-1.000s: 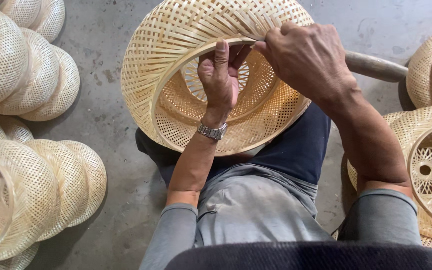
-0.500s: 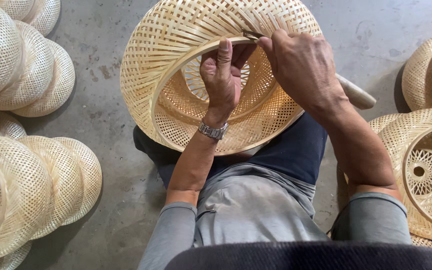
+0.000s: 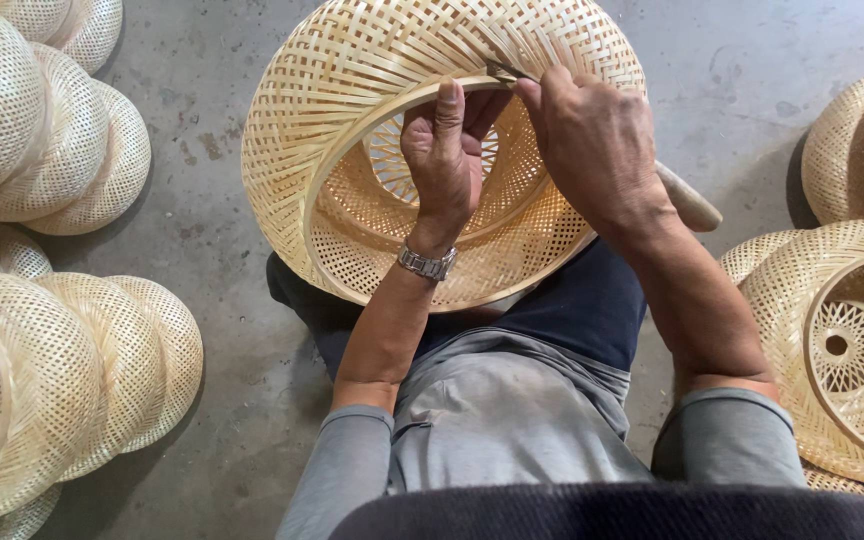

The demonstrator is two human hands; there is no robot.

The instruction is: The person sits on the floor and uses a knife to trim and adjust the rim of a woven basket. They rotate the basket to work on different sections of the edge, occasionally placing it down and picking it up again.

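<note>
So the woven basket (image 3: 352, 130) sits on the person's lap, opening facing up at them. Left hand (image 3: 447, 150) grips the rim hoop, thumb over the top edge, while the right hand (image 3: 592, 140) is closed around a wooden-handled tool (image 3: 687, 200), tip at the far rim. More baskets (image 3: 62, 380) are stacked on the floor (image 3: 202, 200), left and right.

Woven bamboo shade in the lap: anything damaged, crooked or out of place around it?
Nothing stands out. The woven shade looks intact, its rim hoop even. The left hand grips the rim; the right hand holds a wooden-handled tool at the weave. The stacked shades lie tidy.
</note>
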